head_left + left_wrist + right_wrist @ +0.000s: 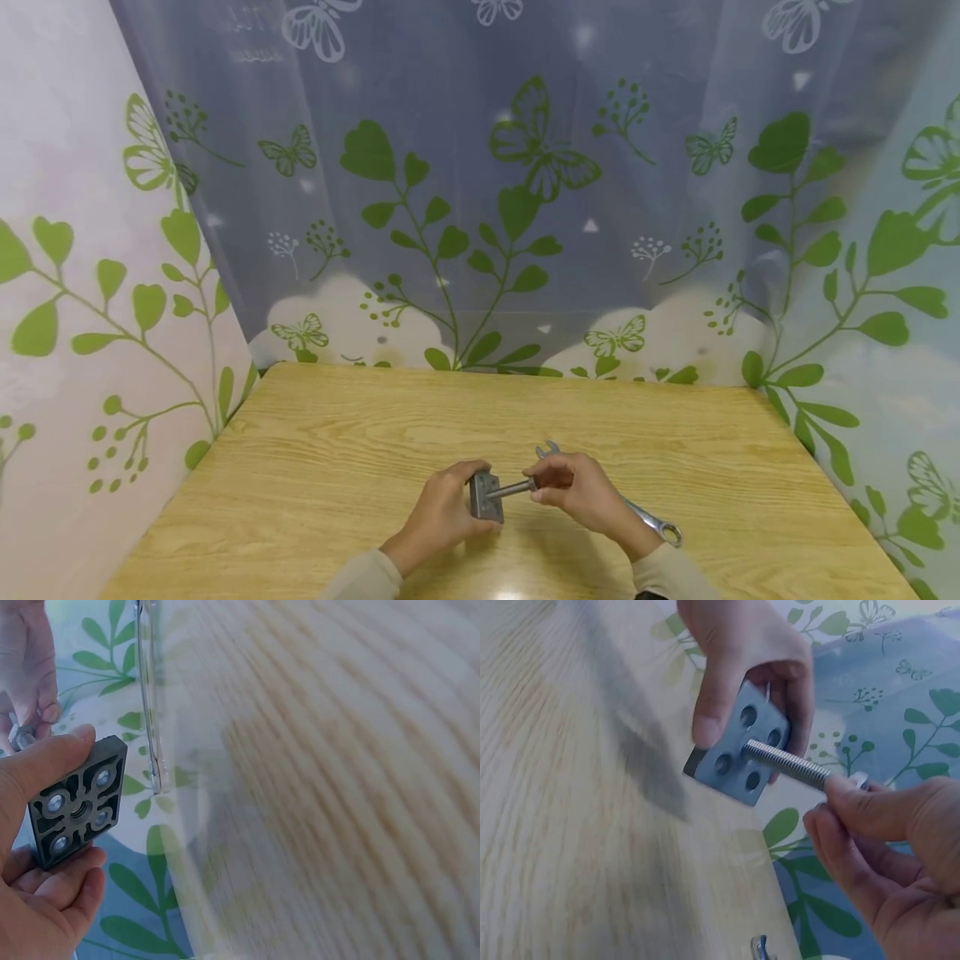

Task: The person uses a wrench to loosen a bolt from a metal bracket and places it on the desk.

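Above the table, my left hand [438, 507] grips a small square grey plate [486, 500] by its edges, thumb on one side and fingers on the other. Several round holes sit near the plate's corners, and its ribbed back [46, 825] faces the left wrist camera. From the middle of the smooth face sticks a threaded bolt [791, 763]. My right hand [588, 493] pinches the bolt's head end between thumb and fingertips; the head is partly hidden. A combination wrench [651, 518] lies on the table beneath my right hand, which covers its middle.
The light wood table [337, 442] spans the space in front of me. Around its back and sides hang curtains [465, 250] printed with green leaves and butterflies.
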The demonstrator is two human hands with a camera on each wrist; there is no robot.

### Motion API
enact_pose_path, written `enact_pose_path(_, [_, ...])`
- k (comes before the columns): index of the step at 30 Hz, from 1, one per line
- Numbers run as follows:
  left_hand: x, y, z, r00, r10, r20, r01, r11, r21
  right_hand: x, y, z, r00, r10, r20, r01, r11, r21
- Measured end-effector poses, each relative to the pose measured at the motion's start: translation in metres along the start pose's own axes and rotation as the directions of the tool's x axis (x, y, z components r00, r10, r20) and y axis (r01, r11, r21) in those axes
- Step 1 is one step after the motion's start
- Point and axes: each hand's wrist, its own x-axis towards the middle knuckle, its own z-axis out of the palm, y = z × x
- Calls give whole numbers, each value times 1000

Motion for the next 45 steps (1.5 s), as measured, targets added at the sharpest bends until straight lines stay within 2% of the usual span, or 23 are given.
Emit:
enact_pose_path(6, [0,-1,-1,1000,4,16,-4,1000,6,-2,2,0,1000,-16,15,16,999,27])
enact_pose_path(11, [0,-1,-1,1000,-2,13,1,1000,14,-2,2,0,1000,0,19,0,999,39])
enact_pose_path(16, [0,0,-1,1000,-15,1,15,999,50,-3,6,4,990,109,94,-118,988,99])
enact_pose_path(20, [0,0,0,1000,-15,-4,15,996,84,-2,6,10,965,232,121,-254,941,223])
enact_pose_path(23, [0,0,1,1000,-19,-1,19,995,94,0,4,13,947,301,109,-319,915,248])
enact_pose_path(31, [1,0,2,1000,-14,-3,14,997,80,3,-3,17,933,358,28,-357,916,183])
enact_pose_path(34, [1,0,1,1000,-7,-6,8,996,85,3,-3,16,939,342,31,-342,925,163])
enact_pose_path(36, [1,1,1,1000,-6,-10,7,996,89,3,-2,14,952,304,40,-307,942,135])
enact_pose_path(41, [0,0,2,1000,-2,-5,2,997,78,2,-1,8,988,147,54,-149,989,26])
enact_pose_path(45, [0,-2,2,1000,1,7,-1,999,42,2,0,4,999,29,32,-26,996,-87])
